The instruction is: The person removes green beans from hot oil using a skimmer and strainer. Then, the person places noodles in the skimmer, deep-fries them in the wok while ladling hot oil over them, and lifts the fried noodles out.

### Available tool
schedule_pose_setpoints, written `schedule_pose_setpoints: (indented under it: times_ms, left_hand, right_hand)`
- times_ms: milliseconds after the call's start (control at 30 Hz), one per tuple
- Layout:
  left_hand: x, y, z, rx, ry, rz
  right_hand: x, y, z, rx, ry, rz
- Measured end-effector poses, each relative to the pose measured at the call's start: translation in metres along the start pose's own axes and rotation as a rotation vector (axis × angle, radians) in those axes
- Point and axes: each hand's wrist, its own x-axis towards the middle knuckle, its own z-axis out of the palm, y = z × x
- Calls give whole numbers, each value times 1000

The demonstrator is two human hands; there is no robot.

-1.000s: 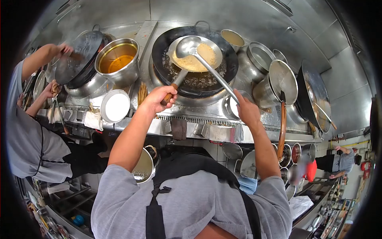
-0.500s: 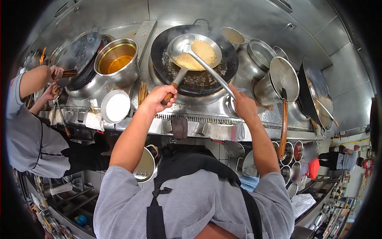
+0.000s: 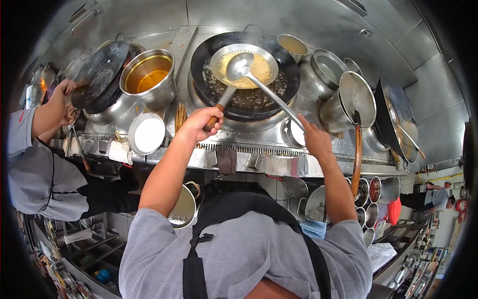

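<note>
My left hand (image 3: 203, 123) is closed round the wooden handle of a perforated strainer (image 3: 216, 65). The strainer is above a large black wok (image 3: 203, 47) of bubbling dark liquid. Inside the strainer lies a pale yellow, crumb-like food (image 3: 261, 70); its exact kind I cannot tell. My right hand (image 3: 314, 134) grips the long metal handle of a ladle (image 3: 240, 66). The ladle's bowl rests on or just over the food, near the strainer's middle.
A pot of amber oil (image 3: 172, 62) and a white-filled bowl (image 3: 146, 134) stand left of the wok. To the right are a strainer (image 3: 357, 94) over a pot and another wok (image 3: 393, 114). A co-worker (image 3: 45, 169) works at the left burner.
The ladle's bowl has moved right from the strainer's left side towards its middle, and my right hand has shifted slightly right and down. My left hand stays nearly still. The co-worker's arm has moved.
</note>
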Motion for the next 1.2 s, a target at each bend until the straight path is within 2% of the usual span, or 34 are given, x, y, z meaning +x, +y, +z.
schedule_pose_setpoints:
  times_ms: [100,200,300,333,433,467,600,700,733,833,967,1200]
  left_hand:
    - [3,-1,-1,-17,15,-9]
    - [1,-1,1,-11,23,5]
    - [-2,-1,4,-12,15,12]
    - [-3,-1,6,-12,24,13]
    - [-2,-1,7,-23,33,9]
    - [-2,-1,7,-27,33,5]
    - [-2,-1,6,-11,29,14]
    - [1,-3,4,9,20,30]
    - [1,-4,3,11,15,35]
    - [2,-6,4,2,5,42]
    - [2,-5,4,24,15,60]
    - [4,-2,6,-10,33,7]
  right_hand:
    - [-7,2,-7,21,-18,71]
    - [-11,-14,-8,265,25,129]
    - [-19,-43,-25,684,-64,259]
    - [-24,-47,-25,749,-40,230]
    - [-36,-74,-56,1008,-258,374]
    - [-42,-77,-54,1149,-251,343]
    - [-59,-90,-61,1374,-400,349]
    - [-55,-98,-51,1408,-486,392]
    - [-47,-104,-49,1280,-473,367]
    - [-39,-117,-43,1242,-392,353]
    - [-35,-108,-26,1355,-441,337]
    - [-29,-85,-74,1073,-264,392]
